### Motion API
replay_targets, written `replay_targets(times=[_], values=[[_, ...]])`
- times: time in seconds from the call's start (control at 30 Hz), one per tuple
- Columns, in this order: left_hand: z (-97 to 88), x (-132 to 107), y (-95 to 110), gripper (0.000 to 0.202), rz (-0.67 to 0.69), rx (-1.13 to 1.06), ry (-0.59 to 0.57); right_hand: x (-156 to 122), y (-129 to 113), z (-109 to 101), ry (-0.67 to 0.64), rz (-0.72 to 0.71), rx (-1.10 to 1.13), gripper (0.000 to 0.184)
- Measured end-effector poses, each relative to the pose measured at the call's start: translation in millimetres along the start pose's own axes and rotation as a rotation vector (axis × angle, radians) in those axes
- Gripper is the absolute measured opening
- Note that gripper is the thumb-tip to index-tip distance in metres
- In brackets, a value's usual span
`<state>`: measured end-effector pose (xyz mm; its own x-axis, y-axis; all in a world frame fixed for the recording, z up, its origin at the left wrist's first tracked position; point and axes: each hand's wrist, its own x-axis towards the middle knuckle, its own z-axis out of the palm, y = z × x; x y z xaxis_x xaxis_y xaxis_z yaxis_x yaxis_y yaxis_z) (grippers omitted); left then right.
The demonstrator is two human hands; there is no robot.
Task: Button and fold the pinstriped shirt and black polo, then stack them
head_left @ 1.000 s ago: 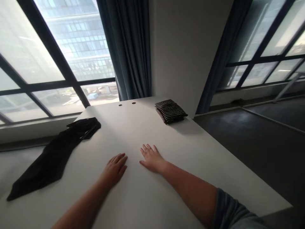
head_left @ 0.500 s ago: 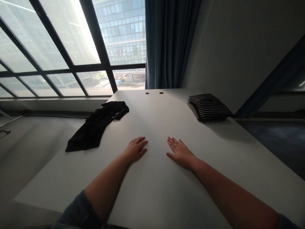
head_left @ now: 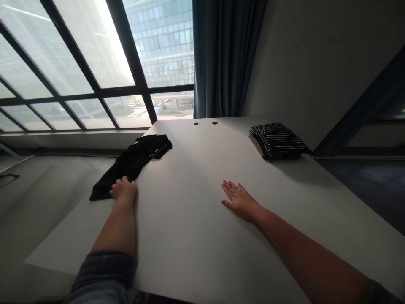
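Observation:
A black garment [head_left: 139, 156] lies loosely spread over the table's left edge, its near end hanging past that edge. My left hand [head_left: 124, 188] is on its near part, fingers curled down onto the cloth; the fingertips are partly hidden. Palm down on the white table [head_left: 190, 228], my right hand [head_left: 239, 201] lies flat with its fingers stretched out and nothing in it. At the far right sits a folded stack of dark cloth with white stripes on top [head_left: 281, 141], with a greyish layer showing at its left side. Neither hand touches the stack.
Two round cable holes [head_left: 205, 123] are set in the table's far end. Beyond it hangs a blue curtain [head_left: 226, 59] beside large framed windows [head_left: 95, 50]. A grey wall [head_left: 316, 55] rises at the right. Floor shows on both sides of the table.
My left hand has moved left from the middle of the table onto the black garment, and its fingers have curled. My right hand has stayed in place.

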<state>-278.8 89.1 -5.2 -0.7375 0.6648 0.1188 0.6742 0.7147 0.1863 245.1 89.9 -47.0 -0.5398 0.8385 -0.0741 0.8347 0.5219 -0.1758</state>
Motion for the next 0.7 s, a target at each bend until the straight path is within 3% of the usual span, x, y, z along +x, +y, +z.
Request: replay_targets(times=[0.23,0.43,0.53,0.7], values=[[4.7,-3,4,0.044,0.092,-0.013,0.034,-6,-8,-18,-0.022,-0.001,0.051,0.077],[1.3,-12,8,0.043,0.227,0.012,-0.096,-8,-8,-22,-0.015,-0.006,0.075,0.077],[-3.4,-33,20,0.043,0.327,0.057,-0.165,-8,-7,-21,-0.002,-0.01,0.078,0.076],[-13.6,-89,51,0.038,0.482,0.095,-0.215,-8,-4,-17,0.025,-0.021,0.072,0.074]])
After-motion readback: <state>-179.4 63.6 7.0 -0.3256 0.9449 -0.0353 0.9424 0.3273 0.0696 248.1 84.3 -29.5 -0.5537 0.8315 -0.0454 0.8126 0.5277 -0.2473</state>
